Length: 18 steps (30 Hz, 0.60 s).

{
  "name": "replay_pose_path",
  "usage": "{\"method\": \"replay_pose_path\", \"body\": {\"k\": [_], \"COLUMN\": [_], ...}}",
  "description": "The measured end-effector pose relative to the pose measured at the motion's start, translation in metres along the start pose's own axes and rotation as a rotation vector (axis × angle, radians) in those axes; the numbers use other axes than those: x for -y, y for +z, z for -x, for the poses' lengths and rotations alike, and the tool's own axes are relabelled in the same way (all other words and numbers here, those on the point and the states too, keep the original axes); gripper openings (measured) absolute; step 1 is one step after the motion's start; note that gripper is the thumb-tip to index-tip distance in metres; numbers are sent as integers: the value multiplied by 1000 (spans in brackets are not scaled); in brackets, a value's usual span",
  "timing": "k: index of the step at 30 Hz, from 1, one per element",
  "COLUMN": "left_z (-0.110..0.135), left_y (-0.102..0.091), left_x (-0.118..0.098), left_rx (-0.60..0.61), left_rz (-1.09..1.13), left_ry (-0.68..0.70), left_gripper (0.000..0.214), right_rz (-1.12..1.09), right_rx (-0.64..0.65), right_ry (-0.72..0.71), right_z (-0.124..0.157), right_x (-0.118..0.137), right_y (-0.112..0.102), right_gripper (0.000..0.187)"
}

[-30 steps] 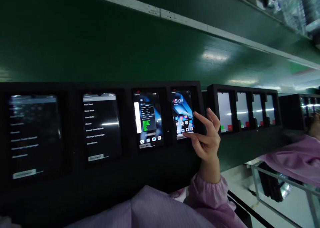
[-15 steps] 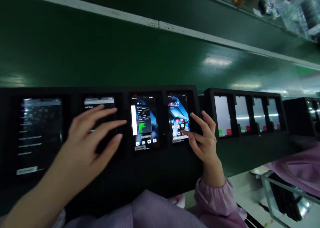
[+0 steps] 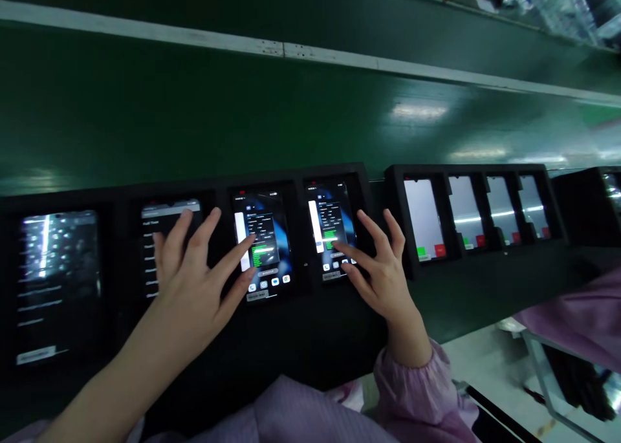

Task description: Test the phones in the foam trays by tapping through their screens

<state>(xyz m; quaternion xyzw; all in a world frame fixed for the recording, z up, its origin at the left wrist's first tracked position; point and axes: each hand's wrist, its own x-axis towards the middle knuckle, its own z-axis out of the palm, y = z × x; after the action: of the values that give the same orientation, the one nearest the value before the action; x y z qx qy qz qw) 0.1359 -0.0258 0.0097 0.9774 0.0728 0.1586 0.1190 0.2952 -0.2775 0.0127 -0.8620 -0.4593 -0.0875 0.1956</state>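
Several smartphones lie face up in the slots of a black tray (image 3: 291, 301). My left hand (image 3: 194, 271), fingers spread, reaches its index finger to the screen of the third smartphone (image 3: 264, 233); its other fingers cover part of the second smartphone (image 3: 150, 236), which shows a dark list. My right hand (image 3: 383, 268), also with fingers apart, has its index fingertip at the screen of the fourth smartphone (image 3: 332, 213). Both of these screens show a dark window with green text over app icons. The leftmost smartphone (image 3: 58, 288) has a dark list and light reflections. Neither hand holds anything.
To the right, a second black tray (image 3: 395, 191) carries several phones with pale screens and green and red blocks. A green work surface (image 3: 194, 119) runs behind, crossed by a light strip (image 3: 330, 56). Clear plastic bags (image 3: 557, 10) lie far right. A purple sleeve (image 3: 577, 307) shows at right.
My left hand has shifted right onto the third phone. On the fourth phone, the home screen has given way to the dark window with green text. The camera view has turned slightly.
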Motion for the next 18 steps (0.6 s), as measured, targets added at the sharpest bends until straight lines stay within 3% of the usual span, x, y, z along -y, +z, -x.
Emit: {"method": "replay_pose_path", "body": {"k": [5,11,18], "left_z": [-1,0,-7], "left_y": [1,0,9], "left_x": [-8,0,-14], "left_rx": [24,-10,14], "left_rz": [27,23,7], "left_ry": [3,-73,-15], "left_gripper": [37,32,36], "right_rz": [20,31,13], "right_rx": [-40,-8,-136], "right_ry": [52,-6,132], "right_z": [1,1,1], "right_x": [-1,3,3], "right_y": [-1,0,7], "right_gripper": [30,28,27]}}
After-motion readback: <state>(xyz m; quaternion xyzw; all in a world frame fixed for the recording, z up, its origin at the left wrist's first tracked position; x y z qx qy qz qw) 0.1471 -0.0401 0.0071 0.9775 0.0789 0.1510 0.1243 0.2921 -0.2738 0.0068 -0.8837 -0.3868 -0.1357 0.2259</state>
